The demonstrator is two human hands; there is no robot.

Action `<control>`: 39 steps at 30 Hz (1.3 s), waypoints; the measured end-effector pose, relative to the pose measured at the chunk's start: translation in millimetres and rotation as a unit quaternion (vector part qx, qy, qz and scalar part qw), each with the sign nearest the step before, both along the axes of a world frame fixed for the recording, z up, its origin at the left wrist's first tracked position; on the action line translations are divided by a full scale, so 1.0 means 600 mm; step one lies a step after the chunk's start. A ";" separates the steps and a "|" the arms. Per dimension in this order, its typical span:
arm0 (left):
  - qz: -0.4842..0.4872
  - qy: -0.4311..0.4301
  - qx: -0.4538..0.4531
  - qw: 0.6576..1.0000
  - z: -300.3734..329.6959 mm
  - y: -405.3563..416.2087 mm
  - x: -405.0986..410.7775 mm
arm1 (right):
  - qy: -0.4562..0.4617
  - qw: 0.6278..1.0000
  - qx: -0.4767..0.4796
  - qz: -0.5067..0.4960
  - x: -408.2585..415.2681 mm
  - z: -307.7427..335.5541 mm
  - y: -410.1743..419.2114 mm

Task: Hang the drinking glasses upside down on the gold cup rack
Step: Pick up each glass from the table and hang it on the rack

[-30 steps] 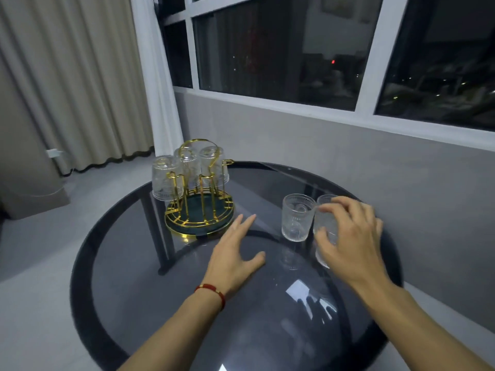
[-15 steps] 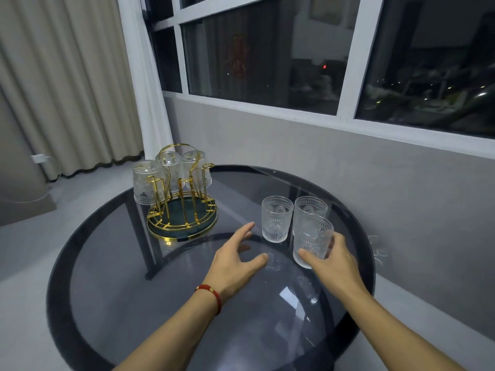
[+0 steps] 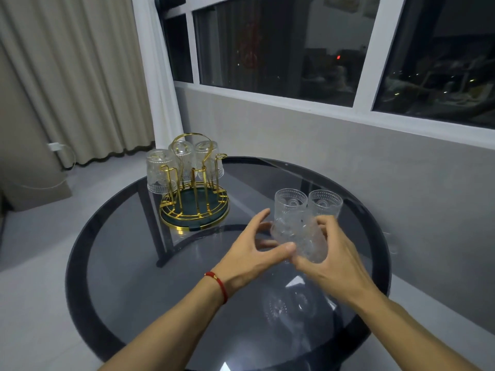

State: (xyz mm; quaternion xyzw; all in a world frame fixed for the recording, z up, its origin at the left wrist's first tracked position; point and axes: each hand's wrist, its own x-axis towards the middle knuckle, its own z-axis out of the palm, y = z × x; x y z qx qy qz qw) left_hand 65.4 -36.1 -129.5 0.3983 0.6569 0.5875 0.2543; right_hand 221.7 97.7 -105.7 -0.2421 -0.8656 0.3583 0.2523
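Note:
The gold cup rack [image 3: 195, 210] stands on the far left of the round glass table [image 3: 128, 263]. Three drinking glasses hang upside down on it: one at the left [image 3: 159, 171], one at the back [image 3: 182, 156], one at the right [image 3: 208, 159]. Two more glasses [image 3: 290, 203] [image 3: 325, 202] stand upright on the table's right side. In front of them a patterned glass [image 3: 300, 236] is tilted above the table. My right hand [image 3: 340, 261] grips it from the right. My left hand [image 3: 254, 258] touches it with thumb and fingers from the left.
A grey wall and a window sill run close behind the table on the right. Curtains hang at the left, with a cable and plug on the floor below them. The rack's near pegs carry no glasses.
My right hand has lifted the nearest glass off the table and tilted it. My left hand has come off the table and closed in on the same glass.

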 end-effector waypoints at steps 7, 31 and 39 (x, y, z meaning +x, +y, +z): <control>0.139 -0.067 0.076 0.985 0.027 -0.025 -0.040 | 0.050 0.990 -0.107 0.078 -0.093 0.004 -0.050; 0.251 0.371 -0.288 0.847 -0.092 -0.091 -0.168 | 0.039 0.995 0.071 -0.051 -0.377 0.192 0.002; 0.256 0.372 -0.291 0.844 -0.093 -0.091 -0.164 | -0.011 0.985 0.173 0.006 -0.431 0.181 -0.022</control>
